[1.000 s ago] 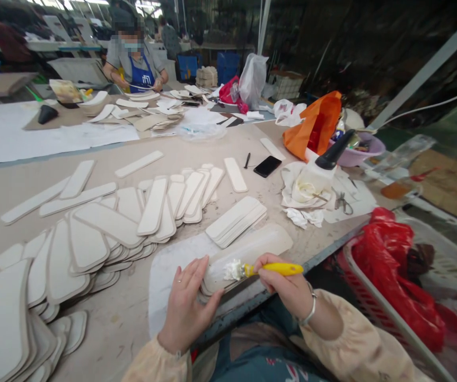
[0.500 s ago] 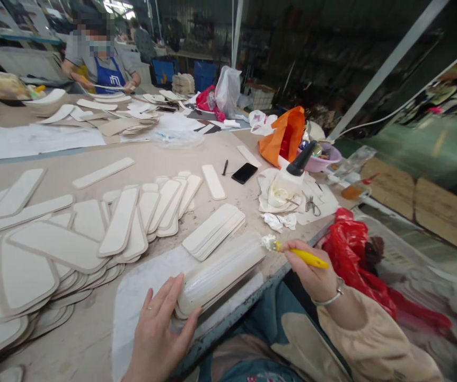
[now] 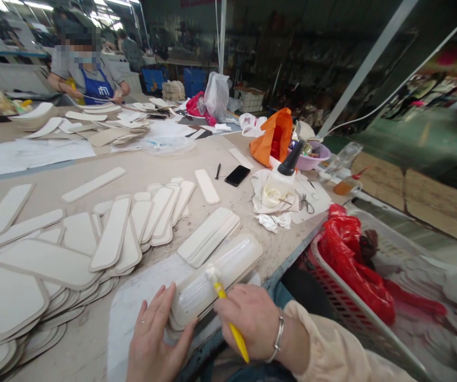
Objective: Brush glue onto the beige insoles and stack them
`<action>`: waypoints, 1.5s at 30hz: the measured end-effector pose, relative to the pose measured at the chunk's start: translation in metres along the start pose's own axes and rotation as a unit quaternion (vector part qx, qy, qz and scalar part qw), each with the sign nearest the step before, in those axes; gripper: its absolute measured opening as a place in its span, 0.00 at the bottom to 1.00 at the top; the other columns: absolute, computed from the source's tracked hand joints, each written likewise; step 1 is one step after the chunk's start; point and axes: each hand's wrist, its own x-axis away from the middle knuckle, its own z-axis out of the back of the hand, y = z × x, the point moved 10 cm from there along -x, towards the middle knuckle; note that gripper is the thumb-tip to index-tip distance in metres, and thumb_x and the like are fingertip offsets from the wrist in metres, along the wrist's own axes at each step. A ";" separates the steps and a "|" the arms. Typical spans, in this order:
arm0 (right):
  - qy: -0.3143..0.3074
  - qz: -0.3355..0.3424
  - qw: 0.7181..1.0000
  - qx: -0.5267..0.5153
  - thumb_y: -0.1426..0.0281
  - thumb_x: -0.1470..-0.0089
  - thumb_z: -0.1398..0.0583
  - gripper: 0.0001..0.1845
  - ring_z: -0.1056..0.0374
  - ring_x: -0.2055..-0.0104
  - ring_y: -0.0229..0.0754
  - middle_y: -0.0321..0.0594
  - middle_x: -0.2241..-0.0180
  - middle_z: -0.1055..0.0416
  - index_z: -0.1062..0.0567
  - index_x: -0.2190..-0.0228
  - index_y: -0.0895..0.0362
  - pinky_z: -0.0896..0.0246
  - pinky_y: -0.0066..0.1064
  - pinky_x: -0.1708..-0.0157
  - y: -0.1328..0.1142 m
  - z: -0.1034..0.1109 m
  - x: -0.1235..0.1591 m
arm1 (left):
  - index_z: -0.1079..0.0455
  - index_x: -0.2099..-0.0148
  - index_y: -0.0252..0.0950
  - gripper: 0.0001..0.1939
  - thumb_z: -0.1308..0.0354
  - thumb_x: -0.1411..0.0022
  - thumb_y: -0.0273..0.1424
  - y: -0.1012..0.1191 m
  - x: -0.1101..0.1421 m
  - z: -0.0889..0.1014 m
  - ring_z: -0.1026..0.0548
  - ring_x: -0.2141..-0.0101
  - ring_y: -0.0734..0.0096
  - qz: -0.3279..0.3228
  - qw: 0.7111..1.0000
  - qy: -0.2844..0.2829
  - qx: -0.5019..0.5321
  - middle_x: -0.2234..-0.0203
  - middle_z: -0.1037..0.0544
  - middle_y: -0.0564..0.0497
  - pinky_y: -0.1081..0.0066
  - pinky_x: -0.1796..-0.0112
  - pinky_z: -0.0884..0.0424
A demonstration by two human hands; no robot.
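My right hand (image 3: pixel 248 318) grips a yellow-handled brush (image 3: pixel 232 329), its whitish bristles touching the top of a long rounded off-white panel (image 3: pixel 236 257). That panel tops a small stack near the table's front edge, and its surface shines wet along the middle. My left hand (image 3: pixel 160 329) rests at the stack's left end, thumb on the near side and fingers on the far side, steadying it. Beneath lies a white sheet (image 3: pixel 129 302). Just behind the stack is a neat pile of similar panels (image 3: pixel 208 233).
Many loose panels (image 3: pixel 45 260) overlap across the left. A white bottle with black nozzle (image 3: pixel 280 185), a phone (image 3: pixel 237 175) and scissors (image 3: pixel 306 204) lie farther back. At right stands a basket (image 3: pixel 356 313) with a red plastic bag (image 3: pixel 343 249). A co-worker (image 3: pixel 89 79) sits across.
My right hand has swept the brush leftward, from the panel's right end to about its middle. My left hand stays at the left end. The camera view has shifted slightly.
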 end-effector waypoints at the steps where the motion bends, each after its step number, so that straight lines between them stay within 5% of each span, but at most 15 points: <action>1: 0.014 0.010 0.998 -0.062 0.72 0.49 0.45 0.06 0.36 0.75 0.39 0.37 0.77 0.31 0.29 0.67 0.57 0.43 0.30 0.74 -0.008 0.002 -0.002 | 0.48 0.34 0.38 0.37 0.41 0.43 0.40 0.000 0.000 0.000 0.29 0.48 0.50 0.003 1.000 -0.001 0.001 0.46 0.29 0.40 0.47 0.45 0.38; 5: 0.051 -0.046 0.949 -0.309 0.74 0.45 0.46 0.07 0.31 0.71 0.35 0.36 0.72 0.27 0.28 0.67 0.57 0.38 0.25 0.66 0.001 0.003 0.000 | 0.48 0.34 0.38 0.37 0.41 0.43 0.40 0.000 0.000 0.000 0.30 0.48 0.50 0.007 1.000 -0.001 0.007 0.46 0.29 0.40 0.47 0.44 0.38; 11: 0.121 -0.328 0.838 -0.420 0.70 0.44 0.45 0.07 0.45 0.82 0.32 0.28 0.85 0.42 0.27 0.69 0.56 0.49 0.24 0.81 0.104 0.001 0.061 | 0.46 0.36 0.37 0.36 0.39 0.43 0.40 0.000 0.003 0.000 0.29 0.48 0.52 0.006 1.000 0.003 -0.001 0.47 0.28 0.40 0.48 0.43 0.39; 15: 0.192 -0.344 0.873 -0.288 0.69 0.42 0.45 0.06 0.44 0.82 0.33 0.29 0.83 0.40 0.28 0.67 0.56 0.48 0.26 0.82 0.145 0.044 0.086 | 0.47 0.35 0.38 0.37 0.40 0.43 0.40 0.000 0.003 0.000 0.30 0.47 0.54 0.008 1.000 -0.001 0.000 0.46 0.29 0.41 0.50 0.42 0.40; 19: 0.206 -0.212 0.950 -0.103 0.74 0.43 0.43 0.06 0.30 0.71 0.38 0.38 0.70 0.27 0.28 0.63 0.56 0.36 0.29 0.69 0.117 0.072 0.070 | 0.47 0.35 0.38 0.37 0.40 0.43 0.41 0.000 0.002 0.000 0.30 0.47 0.53 0.016 1.000 -0.005 0.003 0.46 0.29 0.41 0.50 0.43 0.39; 23: 0.124 -0.072 0.990 0.013 0.78 0.47 0.44 0.10 0.30 0.69 0.41 0.41 0.71 0.26 0.29 0.62 0.57 0.36 0.31 0.67 0.051 0.048 0.044 | 0.48 0.35 0.37 0.38 0.40 0.43 0.42 -0.001 0.002 0.000 0.29 0.48 0.53 0.022 1.000 -0.005 0.004 0.47 0.28 0.40 0.49 0.43 0.39; 26: 0.058 -0.020 0.996 -0.059 0.77 0.47 0.45 0.08 0.33 0.74 0.39 0.37 0.76 0.29 0.29 0.65 0.56 0.39 0.30 0.72 0.010 0.024 0.029 | 0.50 0.34 0.38 0.39 0.40 0.44 0.41 -0.001 0.001 0.001 0.30 0.47 0.52 0.029 1.000 -0.004 0.010 0.47 0.28 0.40 0.48 0.43 0.39; 29: 0.044 -0.034 0.972 -0.229 0.75 0.45 0.46 0.07 0.32 0.72 0.37 0.35 0.73 0.28 0.29 0.65 0.55 0.38 0.28 0.68 -0.003 0.015 0.019 | 0.52 0.33 0.38 0.41 0.39 0.44 0.40 0.000 0.001 0.000 0.31 0.46 0.52 0.035 0.999 -0.017 0.013 0.45 0.29 0.39 0.47 0.43 0.39; 32: 0.041 -0.097 0.931 -0.350 0.74 0.42 0.46 0.07 0.32 0.71 0.35 0.35 0.73 0.29 0.28 0.67 0.55 0.38 0.26 0.67 0.009 0.007 0.016 | 0.53 0.33 0.37 0.41 0.39 0.44 0.40 0.002 0.000 0.001 0.32 0.45 0.52 0.042 0.999 -0.029 0.014 0.44 0.30 0.38 0.47 0.43 0.39; 39: 0.098 -0.274 0.867 -0.403 0.67 0.41 0.45 0.08 0.42 0.80 0.34 0.30 0.82 0.40 0.28 0.67 0.56 0.45 0.27 0.78 0.068 0.000 0.043 | 0.54 0.34 0.36 0.41 0.40 0.43 0.39 0.004 -0.001 0.000 0.34 0.43 0.52 0.063 0.996 -0.052 0.020 0.44 0.31 0.38 0.46 0.42 0.40; 42: 0.073 -0.302 0.823 -0.475 0.64 0.42 0.45 0.10 0.42 0.81 0.34 0.30 0.83 0.39 0.28 0.67 0.57 0.46 0.26 0.80 0.061 -0.017 0.041 | 0.53 0.34 0.36 0.40 0.39 0.43 0.39 0.004 -0.003 0.001 0.33 0.43 0.51 0.059 0.997 -0.046 0.027 0.44 0.31 0.37 0.46 0.43 0.38; 45: 0.022 -0.273 0.808 -0.522 0.65 0.42 0.45 0.09 0.41 0.80 0.33 0.30 0.82 0.36 0.28 0.66 0.57 0.44 0.25 0.78 0.038 -0.037 0.025 | 0.51 0.35 0.36 0.39 0.39 0.43 0.39 0.005 -0.003 0.002 0.32 0.44 0.50 0.043 0.998 -0.034 0.026 0.45 0.30 0.37 0.47 0.45 0.36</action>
